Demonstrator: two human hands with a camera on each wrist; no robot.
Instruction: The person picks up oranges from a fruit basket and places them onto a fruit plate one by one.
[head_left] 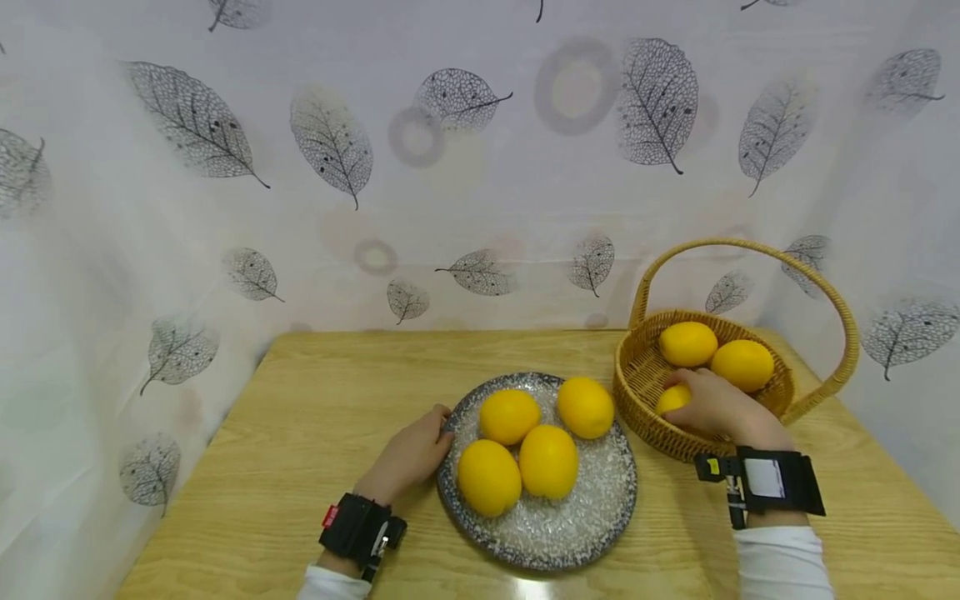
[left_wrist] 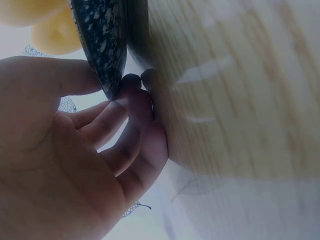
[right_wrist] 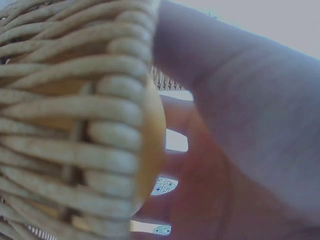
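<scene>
My left hand (head_left: 411,454) grips the left rim of a speckled grey plate (head_left: 592,517), thumb on top and fingers under the edge in the left wrist view. On that plate lie several yellow lemons (head_left: 489,478), grouped toward its left and back. Inside the wicker basket (head_left: 652,425) at the right, my right hand (head_left: 723,406) holds a lemon (head_left: 672,400) with its fingers curled round it. Two more lemons (head_left: 742,365) lie behind it in the basket. The right wrist view shows the held lemon (right_wrist: 152,145) partly hidden by the woven basket wall.
The basket's tall handle (head_left: 750,243) arches over its bowl and comes down at the right. Both basket and plate stand close together on a wooden table (head_left: 337,375). A leaf-patterned cloth (head_left: 495,183) hangs behind and at the sides.
</scene>
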